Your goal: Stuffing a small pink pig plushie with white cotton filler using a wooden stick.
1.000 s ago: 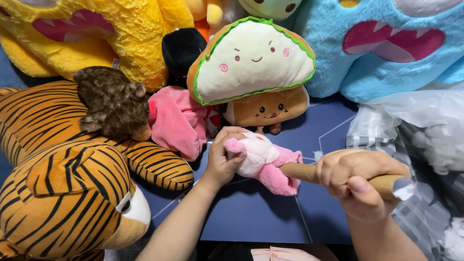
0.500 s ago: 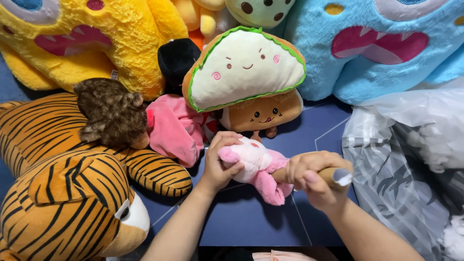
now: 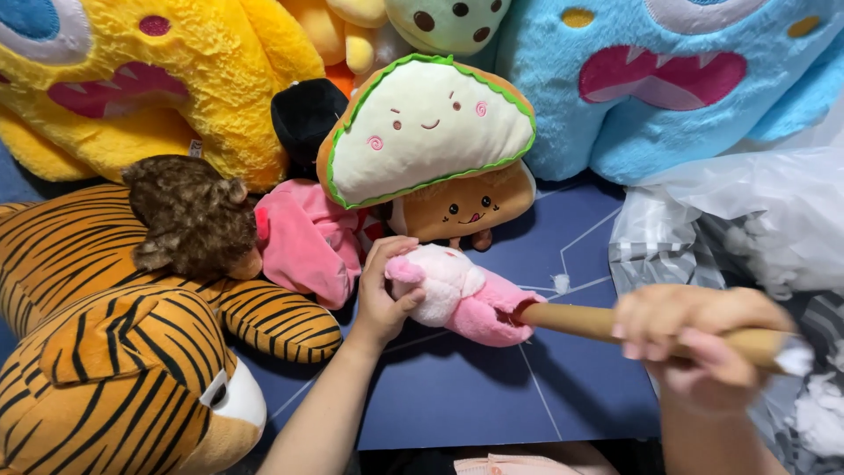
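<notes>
Wooden stick's (image 3: 598, 323) tip vanishes inside pink plush (image 3: 457, 295).

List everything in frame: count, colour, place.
small plush toy: 1, pink and white, centre, on the mat
wooden stick: 1, tan, tip pushed into the small plush toy
sandwich plush: 1, cream, green-edged, top centre
toast plush: 1, brown, under the sandwich plush
tiger plush: 1, orange and black, left
yellow monster plush: 1, top left
blue monster plush: 1, top right
plastic bag: 1, clear, right
mat: 1, dark blue, underneath
left hand: grips the small plush toy
right hand: grips the wooden stick
</notes>
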